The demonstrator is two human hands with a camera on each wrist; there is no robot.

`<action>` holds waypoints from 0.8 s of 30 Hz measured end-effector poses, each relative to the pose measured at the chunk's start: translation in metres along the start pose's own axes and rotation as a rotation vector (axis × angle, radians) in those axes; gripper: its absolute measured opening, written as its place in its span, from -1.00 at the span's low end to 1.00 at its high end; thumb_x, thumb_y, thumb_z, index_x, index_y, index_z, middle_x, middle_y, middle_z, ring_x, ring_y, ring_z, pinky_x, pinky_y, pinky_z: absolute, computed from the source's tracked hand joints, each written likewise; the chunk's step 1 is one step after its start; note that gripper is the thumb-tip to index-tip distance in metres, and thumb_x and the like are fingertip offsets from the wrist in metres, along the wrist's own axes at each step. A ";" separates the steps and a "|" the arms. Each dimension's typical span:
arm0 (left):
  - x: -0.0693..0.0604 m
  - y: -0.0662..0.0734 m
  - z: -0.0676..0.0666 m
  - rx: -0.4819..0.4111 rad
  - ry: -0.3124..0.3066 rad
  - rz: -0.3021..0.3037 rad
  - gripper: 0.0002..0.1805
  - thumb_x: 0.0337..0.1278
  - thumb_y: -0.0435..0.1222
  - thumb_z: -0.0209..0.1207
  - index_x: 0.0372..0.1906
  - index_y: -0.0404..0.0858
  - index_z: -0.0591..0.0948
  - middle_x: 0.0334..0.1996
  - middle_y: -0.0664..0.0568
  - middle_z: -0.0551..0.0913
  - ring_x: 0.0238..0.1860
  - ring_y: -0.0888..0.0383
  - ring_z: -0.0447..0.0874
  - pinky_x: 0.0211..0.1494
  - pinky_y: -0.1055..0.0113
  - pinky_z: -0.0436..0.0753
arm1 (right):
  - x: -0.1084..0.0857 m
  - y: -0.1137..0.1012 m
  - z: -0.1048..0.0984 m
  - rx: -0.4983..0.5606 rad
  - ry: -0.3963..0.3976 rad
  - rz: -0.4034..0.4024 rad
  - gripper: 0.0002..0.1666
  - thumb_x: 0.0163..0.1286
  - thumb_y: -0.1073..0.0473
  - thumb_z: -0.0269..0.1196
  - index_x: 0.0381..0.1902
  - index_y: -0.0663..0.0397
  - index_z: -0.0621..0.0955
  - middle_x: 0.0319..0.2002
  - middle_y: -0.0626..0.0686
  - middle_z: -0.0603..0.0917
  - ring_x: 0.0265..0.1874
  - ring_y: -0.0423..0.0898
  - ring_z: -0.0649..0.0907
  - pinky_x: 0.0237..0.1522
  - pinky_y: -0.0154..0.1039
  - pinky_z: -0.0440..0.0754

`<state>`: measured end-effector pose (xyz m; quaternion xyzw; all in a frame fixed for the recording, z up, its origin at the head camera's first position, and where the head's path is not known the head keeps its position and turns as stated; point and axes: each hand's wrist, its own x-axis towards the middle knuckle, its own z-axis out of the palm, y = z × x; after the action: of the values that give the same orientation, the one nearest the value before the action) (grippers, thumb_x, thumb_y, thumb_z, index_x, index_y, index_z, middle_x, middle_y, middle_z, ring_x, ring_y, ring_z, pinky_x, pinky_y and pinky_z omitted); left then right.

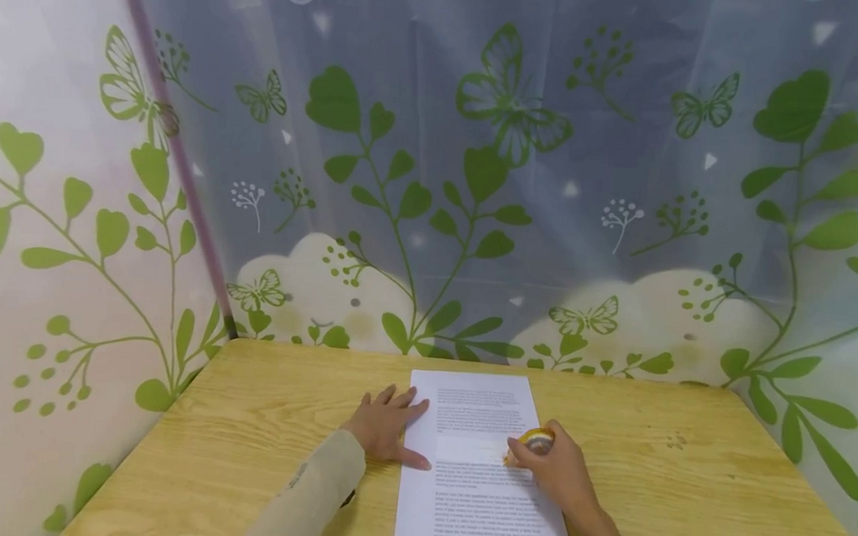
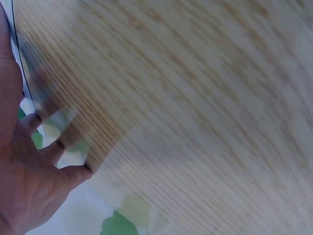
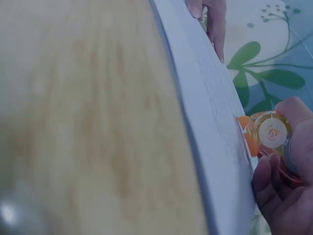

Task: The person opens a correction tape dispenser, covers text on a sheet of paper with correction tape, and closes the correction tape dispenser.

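Hands (image 1: 382, 427) (image 1: 562, 468) flank printed paper (image 1: 468, 452), left touching it, right gripping an orange-tipped dispenser (image 3: 271, 132).

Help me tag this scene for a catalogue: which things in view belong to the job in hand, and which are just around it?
In the job:
printed paper
orange dispenser, probably correction tape
right hand, holding the dispenser
left hand, touching the paper's left side

Just around:
wooden table, bearing the paper
leaf-and-butterfly backdrop
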<state>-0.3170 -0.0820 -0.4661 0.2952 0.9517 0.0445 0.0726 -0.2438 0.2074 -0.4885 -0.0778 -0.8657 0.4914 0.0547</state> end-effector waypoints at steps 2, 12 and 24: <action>0.000 0.000 -0.001 -0.001 0.002 0.000 0.15 -0.28 0.51 0.09 0.47 0.01 0.19 0.47 -0.05 0.08 0.42 -0.27 -0.03 0.28 -0.33 0.06 | 0.000 -0.004 0.000 0.000 -0.012 -0.014 -0.47 0.15 -0.12 0.40 -0.27 0.15 0.43 -0.46 -0.04 0.66 -0.51 -0.13 0.57 -0.50 -0.27 0.46; 0.000 -0.001 0.000 -0.003 0.001 0.005 0.15 -0.27 0.50 0.09 0.48 0.00 0.19 0.47 -0.06 0.08 0.42 -0.27 -0.03 0.28 -0.33 0.06 | 0.000 -0.003 -0.003 -0.057 0.001 0.004 -0.48 0.15 -0.13 0.40 -0.25 0.15 0.46 -0.46 -0.07 0.66 -0.48 -0.14 0.54 -0.43 -0.26 0.44; -0.001 -0.001 0.002 0.013 -0.010 -0.009 0.15 -0.29 0.52 0.07 0.48 0.03 0.17 0.48 -0.03 0.06 0.43 -0.25 -0.04 0.30 -0.31 0.06 | -0.001 -0.004 -0.007 -0.039 -0.011 0.013 -0.48 0.16 -0.09 0.40 -0.22 0.18 0.45 -0.43 0.00 0.64 -0.55 -0.13 0.55 -0.52 -0.28 0.49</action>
<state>-0.3168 -0.0830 -0.4679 0.2918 0.9528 0.0363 0.0757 -0.2417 0.2112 -0.4820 -0.0819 -0.8750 0.4751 0.0451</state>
